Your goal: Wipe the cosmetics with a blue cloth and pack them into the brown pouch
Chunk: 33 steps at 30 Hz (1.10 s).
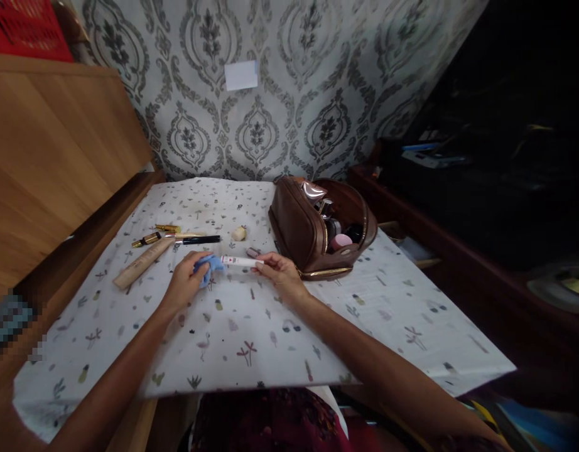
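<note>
My left hand [184, 279] is closed around a crumpled blue cloth [209, 269], which touches one end of a slim white tube [240, 260]. The tube has small dark print and a pinkish band near the cloth. Its other end is pinched between the fingers of my right hand [282, 276]. Just behind the right fingertips lies a small greyish-brown item [252, 252] that I cannot make out. To the right stands an unzipped brown makeup bag [301, 229], holding a pink round-topped container [340, 242] and several other cosmetics, partly hidden.
Left on the patterned tablecloth [223, 351] are a long beige tube [141, 267], a black pen-like stick [201, 239], and gold-coloured tubes [167, 228]. A small cream-coloured item [239, 233] sits farther back. A wooden panel [58, 138] borders the left side; patterned wallpaper is behind.
</note>
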Each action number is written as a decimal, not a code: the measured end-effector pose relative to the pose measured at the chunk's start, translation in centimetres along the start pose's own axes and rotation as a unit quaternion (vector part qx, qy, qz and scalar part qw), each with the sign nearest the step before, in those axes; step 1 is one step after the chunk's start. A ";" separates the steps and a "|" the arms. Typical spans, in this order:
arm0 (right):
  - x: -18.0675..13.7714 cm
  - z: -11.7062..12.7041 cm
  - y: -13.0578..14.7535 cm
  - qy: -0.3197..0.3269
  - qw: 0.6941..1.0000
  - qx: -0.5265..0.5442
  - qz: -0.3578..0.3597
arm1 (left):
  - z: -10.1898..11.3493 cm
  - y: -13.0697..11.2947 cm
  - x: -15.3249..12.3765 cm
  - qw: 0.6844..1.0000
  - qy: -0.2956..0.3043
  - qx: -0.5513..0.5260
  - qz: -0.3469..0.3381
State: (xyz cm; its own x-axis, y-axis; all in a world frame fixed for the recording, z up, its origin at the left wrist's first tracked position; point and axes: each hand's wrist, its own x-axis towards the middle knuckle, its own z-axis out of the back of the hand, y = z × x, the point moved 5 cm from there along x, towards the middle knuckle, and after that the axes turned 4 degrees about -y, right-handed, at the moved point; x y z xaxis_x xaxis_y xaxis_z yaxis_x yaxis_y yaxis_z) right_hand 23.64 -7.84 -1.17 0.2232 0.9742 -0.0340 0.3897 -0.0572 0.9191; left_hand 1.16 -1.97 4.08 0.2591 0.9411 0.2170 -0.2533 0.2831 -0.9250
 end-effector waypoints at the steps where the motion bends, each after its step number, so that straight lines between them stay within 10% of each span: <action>1: -0.1 -0.1 0.1 -0.004 0.999 0.033 -0.011 | -0.3 0.0 0.0 0.999 -0.007 -0.039 0.021; 11: -1.7 -2.3 0.1 0.049 0.989 0.123 -0.070 | -8.2 -2.5 -2.3 0.926 0.058 -0.342 0.147; 22: -2.9 -1.1 5.5 0.028 0.973 -0.179 0.140 | -6.3 -4.3 -1.9 0.988 0.128 -0.073 0.050; 33: -6.1 0.3 13.7 0.075 0.937 -0.281 0.191 | -9.9 -9.0 -2.0 0.947 0.287 0.080 -0.117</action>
State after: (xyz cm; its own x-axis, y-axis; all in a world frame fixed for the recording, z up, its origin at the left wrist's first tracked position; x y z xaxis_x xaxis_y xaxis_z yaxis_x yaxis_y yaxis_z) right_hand 27.88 -14.65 11.46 0.1064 0.9282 0.3567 -0.2354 -0.3250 0.9159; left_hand 12.17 -8.27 8.84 0.7781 0.6068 0.1622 -0.2528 0.5390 -0.8035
